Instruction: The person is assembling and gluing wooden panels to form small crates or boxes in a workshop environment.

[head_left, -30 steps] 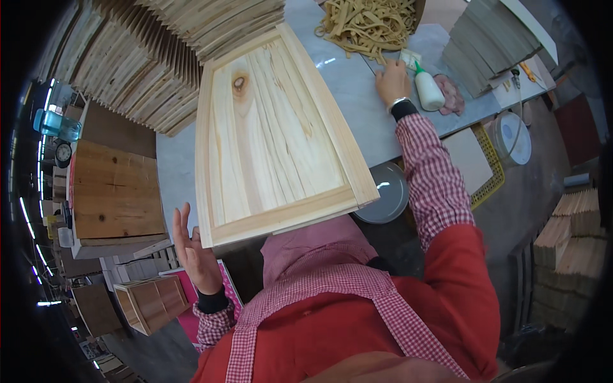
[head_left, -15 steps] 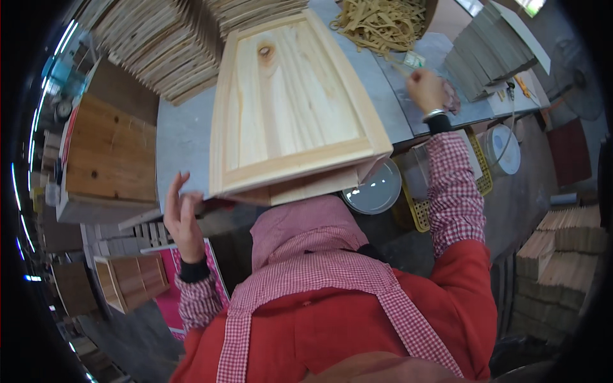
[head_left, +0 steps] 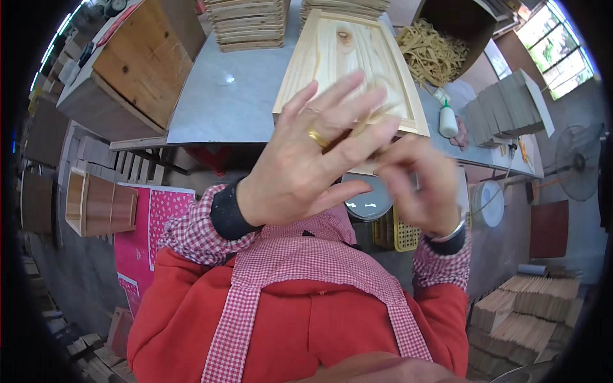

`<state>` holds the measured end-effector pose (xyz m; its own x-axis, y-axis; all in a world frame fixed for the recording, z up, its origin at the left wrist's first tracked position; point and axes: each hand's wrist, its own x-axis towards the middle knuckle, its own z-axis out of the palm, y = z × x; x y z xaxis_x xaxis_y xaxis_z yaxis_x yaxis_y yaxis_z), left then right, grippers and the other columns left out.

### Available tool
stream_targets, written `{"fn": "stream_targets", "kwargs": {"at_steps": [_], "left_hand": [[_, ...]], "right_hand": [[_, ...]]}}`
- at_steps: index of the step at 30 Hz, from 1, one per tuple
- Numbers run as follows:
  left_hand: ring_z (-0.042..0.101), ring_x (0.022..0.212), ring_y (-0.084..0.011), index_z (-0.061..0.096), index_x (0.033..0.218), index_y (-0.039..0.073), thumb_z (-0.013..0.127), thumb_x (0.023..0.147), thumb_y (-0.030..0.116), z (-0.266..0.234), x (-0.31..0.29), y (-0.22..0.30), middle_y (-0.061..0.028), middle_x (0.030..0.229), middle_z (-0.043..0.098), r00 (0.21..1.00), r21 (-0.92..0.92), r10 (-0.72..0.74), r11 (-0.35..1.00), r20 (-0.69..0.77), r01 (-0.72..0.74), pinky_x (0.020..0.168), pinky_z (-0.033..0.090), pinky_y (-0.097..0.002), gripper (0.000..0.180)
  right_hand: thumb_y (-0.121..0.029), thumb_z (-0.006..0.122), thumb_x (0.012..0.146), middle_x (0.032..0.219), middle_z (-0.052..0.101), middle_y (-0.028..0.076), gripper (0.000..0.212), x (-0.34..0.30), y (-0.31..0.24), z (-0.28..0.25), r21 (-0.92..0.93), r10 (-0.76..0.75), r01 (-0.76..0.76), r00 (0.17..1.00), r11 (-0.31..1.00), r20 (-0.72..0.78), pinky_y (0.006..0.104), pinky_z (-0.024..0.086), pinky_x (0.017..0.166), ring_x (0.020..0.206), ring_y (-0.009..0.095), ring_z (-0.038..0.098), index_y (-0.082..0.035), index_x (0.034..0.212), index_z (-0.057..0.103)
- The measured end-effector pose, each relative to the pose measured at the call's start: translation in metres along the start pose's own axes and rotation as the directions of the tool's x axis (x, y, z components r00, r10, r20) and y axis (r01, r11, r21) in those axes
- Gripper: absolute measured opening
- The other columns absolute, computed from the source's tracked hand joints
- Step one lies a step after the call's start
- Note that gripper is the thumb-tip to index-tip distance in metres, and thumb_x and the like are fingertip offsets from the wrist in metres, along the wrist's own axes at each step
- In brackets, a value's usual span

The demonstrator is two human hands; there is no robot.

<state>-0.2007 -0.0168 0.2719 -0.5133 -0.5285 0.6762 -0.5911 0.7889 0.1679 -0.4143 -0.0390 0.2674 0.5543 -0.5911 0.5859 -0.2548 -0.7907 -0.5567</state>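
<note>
Fingers [head_left: 345,102] of the left hand [head_left: 300,169] spread wide, right hand [head_left: 415,185] blurred, grip unclear, both raised before the pine panel [head_left: 348,57] overhanging the tabletop [head_left: 217,102], where a bump might tip it off.

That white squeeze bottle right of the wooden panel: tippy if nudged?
Probably yes. The white bottle stands upright on the grey table and looks tall for its base, with a narrow green cap, so a side push would likely topple it. Being round, it may then roll. It looks like plastic, so breakage seems unlikely.
</note>
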Motion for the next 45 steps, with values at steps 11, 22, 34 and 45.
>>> {"fn": "stream_targets", "kwargs": {"at_steps": [11, 22, 34, 45], "left_hand": [[0.058, 0.076, -0.0273, 0.056, 0.073, 0.004, 0.068, 0.076, 0.005, -0.014, -0.068, -0.034, -0.0089, 0.077, 0.056, 0.889, -0.85, -0.213, 0.271, 0.404, 0.451, 0.085, 0.044, -0.0393, 0.012], [0.059, 0.104, -0.0245, 0.053, 0.073, 0.008, 0.069, 0.076, 0.011, -0.036, -0.107, -0.14, -0.0052, 0.08, 0.056, 0.964, 0.158, -0.077, 0.987, 0.253, 0.037, 0.1, 0.039, -0.0463, 0.017], [0.029, 0.139, -0.0221, 0.054, 0.125, 0.016, 0.067, 0.078, 0.016, 0.077, -0.208, -0.132, -0.0029, 0.134, 0.048, 0.808, 0.419, -0.247, 0.908, 0.534, 0.0, 0.113, 0.022, -0.0522, 0.049], [0.029, 0.138, -0.0222, 0.049, 0.132, 0.014, 0.064, 0.078, 0.018, 0.099, -0.208, -0.135, -0.0048, 0.138, 0.044, 0.831, 0.492, -0.259, 0.87, 0.492, -0.02, 0.114, 0.02, -0.0524, 0.056]], "right_hand": [[-0.006, 0.07, 0.076, 0.072, 0.057, 0.009, 0.014, -0.025, 0.018, 0.031, 0.058, 0.095, -0.106, 0.983, 0.993, 0.159, 0.0351, 0.043, 0.065, 0.064, 0.026, 0.053, -0.004, 0.079, 0.056], [-0.01, 0.051, 0.089, 0.083, 0.065, 0.009, 0.024, -0.078, 0.115, -0.101, -0.363, 0.198, -0.226, 0.974, 0.904, -0.114, 0.0434, 0.035, 0.102, 0.092, 0.021, 0.063, -0.003, 0.067, 0.057], [-0.01, 0.07, 0.071, 0.101, 0.063, 0.006, 0.008, -0.137, 0.184, -0.003, -0.659, -0.011, 0.164, 0.973, 0.734, 0.231, 0.0492, 0.031, 0.105, 0.118, 0.027, 0.049, -0.008, 0.074, 0.062], [-0.015, 0.07, 0.067, 0.096, 0.064, 0.007, 0.017, -0.141, 0.218, 0.011, -0.744, 0.081, 0.072, 0.983, 0.665, 0.167, 0.0501, 0.03, 0.105, 0.106, 0.028, 0.056, -0.01, 0.082, 0.063]]}}
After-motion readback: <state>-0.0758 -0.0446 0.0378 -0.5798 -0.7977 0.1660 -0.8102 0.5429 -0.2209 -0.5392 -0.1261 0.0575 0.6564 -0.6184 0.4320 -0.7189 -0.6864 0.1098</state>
